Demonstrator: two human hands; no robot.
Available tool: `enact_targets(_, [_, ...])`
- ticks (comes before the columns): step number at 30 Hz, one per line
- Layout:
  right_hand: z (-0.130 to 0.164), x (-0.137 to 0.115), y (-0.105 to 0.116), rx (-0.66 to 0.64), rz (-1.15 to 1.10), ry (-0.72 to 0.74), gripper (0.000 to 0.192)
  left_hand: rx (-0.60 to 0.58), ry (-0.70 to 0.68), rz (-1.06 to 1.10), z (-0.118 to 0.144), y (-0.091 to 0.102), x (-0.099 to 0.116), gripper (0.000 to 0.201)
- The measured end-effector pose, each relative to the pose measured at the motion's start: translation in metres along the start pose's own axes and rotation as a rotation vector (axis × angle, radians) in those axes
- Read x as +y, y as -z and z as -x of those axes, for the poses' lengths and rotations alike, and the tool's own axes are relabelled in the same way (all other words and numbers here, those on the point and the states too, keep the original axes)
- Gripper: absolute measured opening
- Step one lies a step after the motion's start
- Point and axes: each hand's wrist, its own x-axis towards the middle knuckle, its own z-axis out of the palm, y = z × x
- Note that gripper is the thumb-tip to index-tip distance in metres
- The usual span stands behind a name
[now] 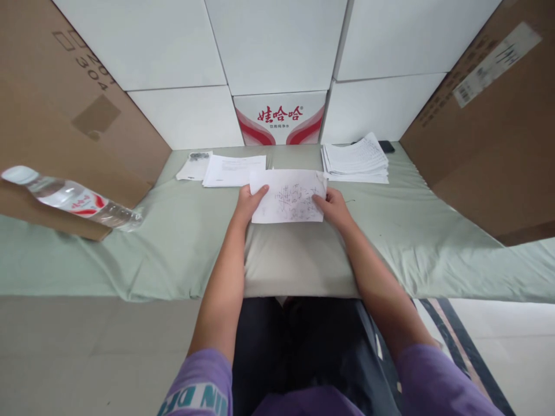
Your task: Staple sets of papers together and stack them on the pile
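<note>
We grip the scribbled sheet (288, 196) at both edges: left hand (248, 203) and right hand (333, 208) each pinch it, apparently above the tabletop (182, 242).

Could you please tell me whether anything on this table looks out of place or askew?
The clear plastic water bottle lies tipped on its side at the far left of the pale green tablecloth, against a brown cardboard box. Nothing looks spilled.

To my left a water bottle (71, 199) lies on its side against a cardboard box (65, 115). Ahead, a red-and-white carton (281, 118) stands among white boxes. A paper stack (355, 159) sits to my right on the green-covered tabletop (173, 242), with loose sheets (234, 170) on the left.
</note>
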Motion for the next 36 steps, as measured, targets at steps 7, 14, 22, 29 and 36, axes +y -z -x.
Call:
enact_targets(7, [0.000, -0.016, 0.019, -0.117, -0.225, -0.121, 0.044, -0.285, 0.332, -0.121, 0.004, 0.003, 0.008, 0.043])
enact_targets(14, [0.012, -0.032, 0.013, -0.583, -0.062, -0.326, 0.029, -0.433, -0.079, -0.260, 0.008, -0.002, -0.001, 0.030])
enact_targets(22, [0.009, -0.022, 0.015, -0.357, 0.047, -0.527, 0.016, -0.587, 0.338, -0.335, 0.008, 0.000, 0.013, 0.034])
enact_targets(29, [0.010, -0.023, 0.007, -0.412, 0.152, -0.485, 0.021, -0.786, 0.431, -0.501, 0.010, -0.003, 0.019, 0.046])
enact_targets(36, [0.011, -0.022, 0.009, -0.283, 0.243, -0.514, 0.021, -0.779, 0.343, -0.588, 0.010, -0.004, 0.026, 0.035])
